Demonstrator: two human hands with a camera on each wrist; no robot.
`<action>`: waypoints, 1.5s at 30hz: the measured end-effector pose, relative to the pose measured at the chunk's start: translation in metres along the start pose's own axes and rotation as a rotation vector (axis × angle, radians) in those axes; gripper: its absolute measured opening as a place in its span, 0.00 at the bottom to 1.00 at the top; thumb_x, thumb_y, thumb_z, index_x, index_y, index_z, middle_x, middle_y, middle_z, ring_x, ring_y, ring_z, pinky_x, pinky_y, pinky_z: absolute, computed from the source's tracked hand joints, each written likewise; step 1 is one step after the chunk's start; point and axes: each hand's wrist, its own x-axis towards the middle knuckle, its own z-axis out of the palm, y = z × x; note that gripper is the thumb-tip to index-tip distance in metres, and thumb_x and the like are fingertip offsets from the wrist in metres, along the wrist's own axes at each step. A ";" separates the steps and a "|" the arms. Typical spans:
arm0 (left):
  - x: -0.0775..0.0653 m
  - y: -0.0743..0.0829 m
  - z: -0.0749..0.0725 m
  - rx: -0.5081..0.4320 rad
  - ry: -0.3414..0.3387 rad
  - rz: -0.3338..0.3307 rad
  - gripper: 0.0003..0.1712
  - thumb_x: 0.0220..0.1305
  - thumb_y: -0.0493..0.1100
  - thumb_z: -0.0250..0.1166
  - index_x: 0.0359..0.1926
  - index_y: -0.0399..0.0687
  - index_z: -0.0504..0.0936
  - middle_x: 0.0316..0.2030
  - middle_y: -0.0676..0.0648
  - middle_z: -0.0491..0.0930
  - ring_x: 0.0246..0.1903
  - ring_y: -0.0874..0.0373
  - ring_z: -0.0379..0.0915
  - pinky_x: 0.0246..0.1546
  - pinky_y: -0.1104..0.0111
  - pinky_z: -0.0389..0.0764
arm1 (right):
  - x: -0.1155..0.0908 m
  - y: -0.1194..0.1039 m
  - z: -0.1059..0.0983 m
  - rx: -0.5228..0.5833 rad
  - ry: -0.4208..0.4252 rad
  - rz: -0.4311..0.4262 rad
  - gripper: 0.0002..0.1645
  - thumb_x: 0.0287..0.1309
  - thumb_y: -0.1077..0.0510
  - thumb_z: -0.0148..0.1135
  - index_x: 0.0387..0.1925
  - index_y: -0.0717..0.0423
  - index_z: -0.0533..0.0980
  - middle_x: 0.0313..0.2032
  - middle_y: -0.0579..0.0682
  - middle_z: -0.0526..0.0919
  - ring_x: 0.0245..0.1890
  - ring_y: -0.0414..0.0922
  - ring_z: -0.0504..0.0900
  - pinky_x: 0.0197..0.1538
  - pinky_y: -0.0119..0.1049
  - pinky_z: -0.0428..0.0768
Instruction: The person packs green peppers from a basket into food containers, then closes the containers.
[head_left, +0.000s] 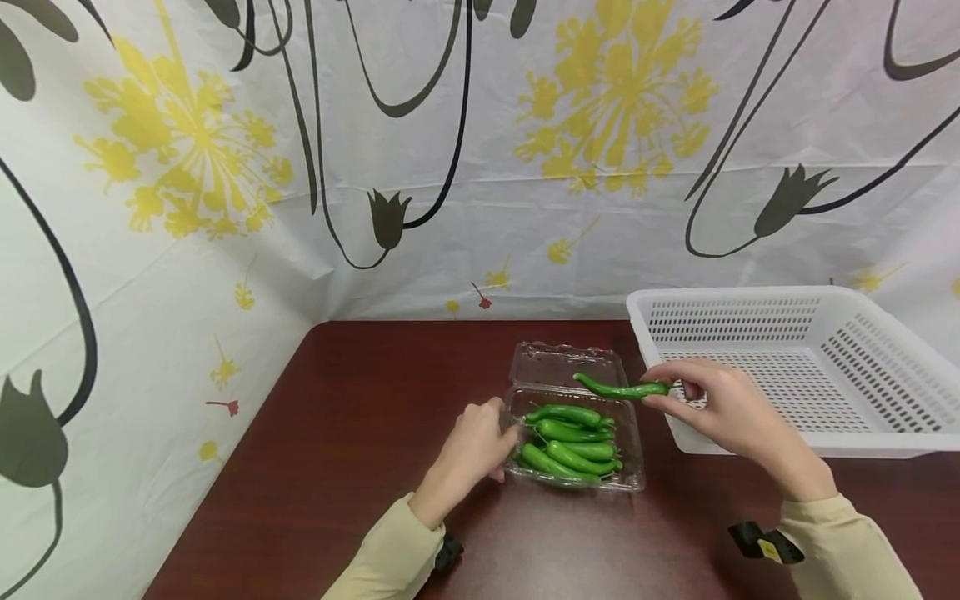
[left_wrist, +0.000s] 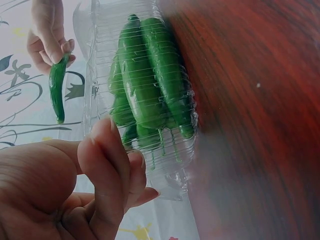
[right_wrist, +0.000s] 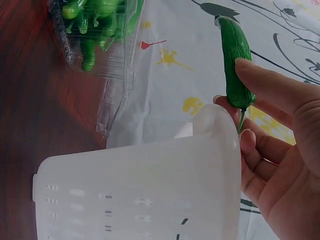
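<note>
My right hand (head_left: 716, 404) pinches a green chili pepper (head_left: 611, 387) by its stem end, between thumb and fingers. The pepper is raised near the basket's left rim, its tip pointing left over the back of a clear plastic clamshell container (head_left: 633, 467). In the right wrist view, the thumb lies along the held pepper (right_wrist: 234, 50). Several green peppers (head_left: 570, 458) lie side by side inside the container, whose lid (head_left: 566, 364) is folded back. At the container's left edge, my left hand (head_left: 472, 442) grips the rim with curled fingers; the fingertips are partly hidden.
A white perforated plastic basket (head_left: 795, 446) stands on the right, behind my right hand. The dark red wooden table (head_left: 360, 400) ends at the back and left against a hanging white cloth (head_left: 420, 275) with floral prints.
</note>
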 end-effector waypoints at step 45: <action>-0.001 0.001 0.000 0.002 0.001 0.004 0.08 0.65 0.34 0.63 0.43 0.33 0.77 0.15 0.49 0.74 0.05 0.63 0.72 0.09 0.69 0.75 | 0.000 -0.022 0.024 0.107 -0.096 -0.066 0.17 0.48 0.60 0.79 0.41 0.45 0.85 0.27 0.29 0.73 0.23 0.29 0.66 0.25 0.25 0.66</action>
